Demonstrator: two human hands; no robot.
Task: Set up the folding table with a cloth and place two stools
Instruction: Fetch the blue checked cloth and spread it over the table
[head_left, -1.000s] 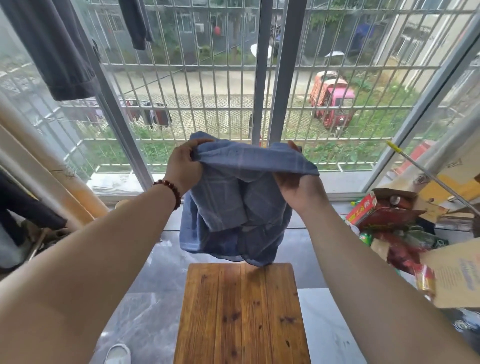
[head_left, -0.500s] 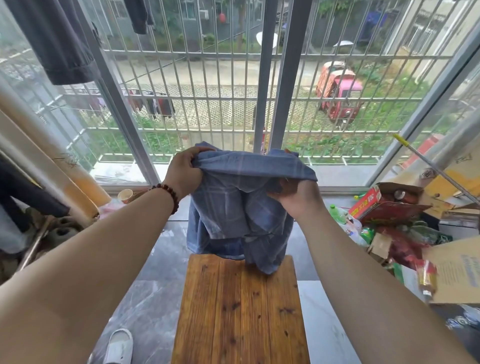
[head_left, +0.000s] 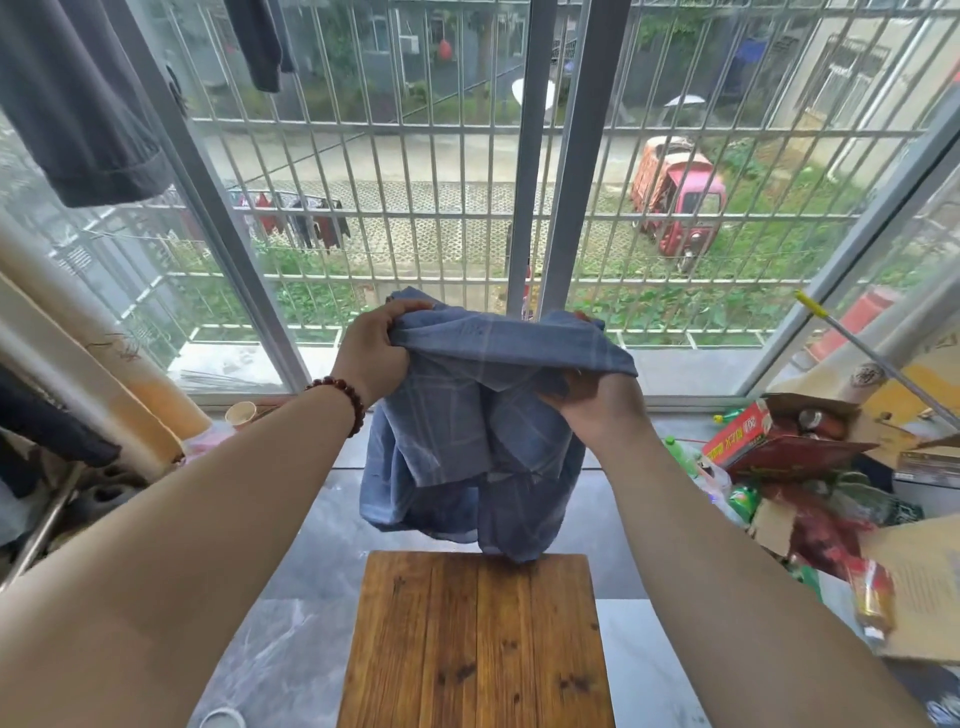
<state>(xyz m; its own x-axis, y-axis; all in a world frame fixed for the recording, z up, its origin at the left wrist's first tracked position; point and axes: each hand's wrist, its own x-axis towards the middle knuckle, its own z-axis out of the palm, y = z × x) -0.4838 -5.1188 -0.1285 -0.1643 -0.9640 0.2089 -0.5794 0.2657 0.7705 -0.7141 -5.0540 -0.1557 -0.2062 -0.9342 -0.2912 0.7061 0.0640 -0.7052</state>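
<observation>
A blue checked cloth (head_left: 467, 441) hangs bunched in the air above the far edge of the small wooden table (head_left: 475, 644). My left hand (head_left: 371, 358) grips its upper left corner. My right hand (head_left: 597, 402) grips the upper right part, fingers curled into the folds. The cloth's lowest tip hangs right at the table's far edge. No stools are in view.
A barred window (head_left: 545, 208) fills the wall ahead. Cardboard boxes, bottles and packets (head_left: 810, 467) are piled on the floor at right, with a yellow-tipped pole (head_left: 852, 340) leaning there. Rolled mats (head_left: 104, 379) lean at left. Grey tiled floor (head_left: 291, 623) surrounds the table.
Both hands have stayed on the cloth, working its top edge. My view has tilted, so the table's far edge sits lower in frame and the cloth's tip hangs just at it.
</observation>
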